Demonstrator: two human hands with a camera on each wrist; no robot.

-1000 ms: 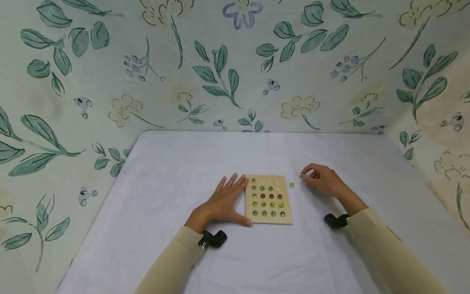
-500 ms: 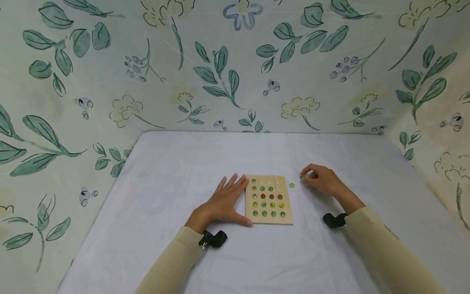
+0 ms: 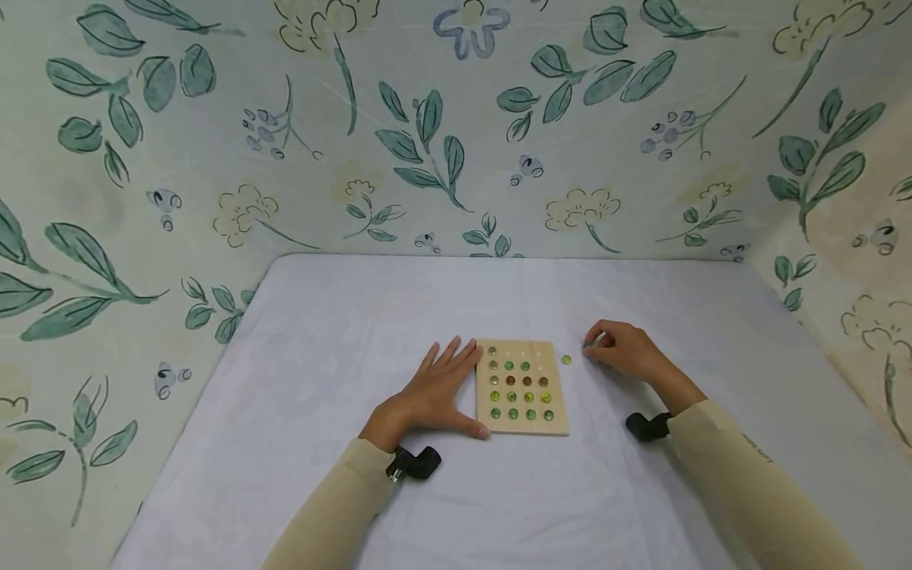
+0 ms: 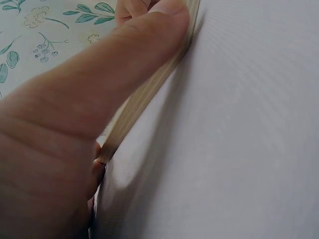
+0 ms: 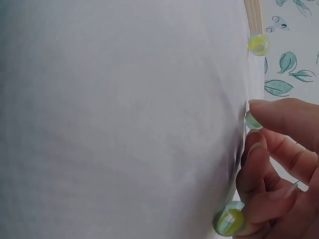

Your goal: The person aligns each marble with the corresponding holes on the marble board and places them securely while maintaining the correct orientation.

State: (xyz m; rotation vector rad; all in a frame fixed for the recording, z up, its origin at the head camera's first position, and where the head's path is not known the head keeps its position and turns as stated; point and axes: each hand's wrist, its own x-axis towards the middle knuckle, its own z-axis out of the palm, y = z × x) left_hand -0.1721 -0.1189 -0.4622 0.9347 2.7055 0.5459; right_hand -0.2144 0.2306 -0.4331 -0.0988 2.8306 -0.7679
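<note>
Right hand [image 3: 627,350] pinches a small pale green marble [image 5: 252,120] between fingertips, low against the white surface [image 3: 356,332], well clear of the wooden board [image 3: 522,387]. From the head camera we barely make out this marble; the right wrist view shows it plainly, plus a second green-yellow marble [image 5: 229,220] tucked under the curled fingers. A loose yellow-green marble [image 3: 566,359] lies between that hand and the board's edge, also seen in the right wrist view [image 5: 258,45]. Left hand [image 3: 436,393] lies spread and flat, fingers straight, thumb pressed along the board's near-left edge; the left wrist view confirms this contact. Marbles fill most board holes.
</note>
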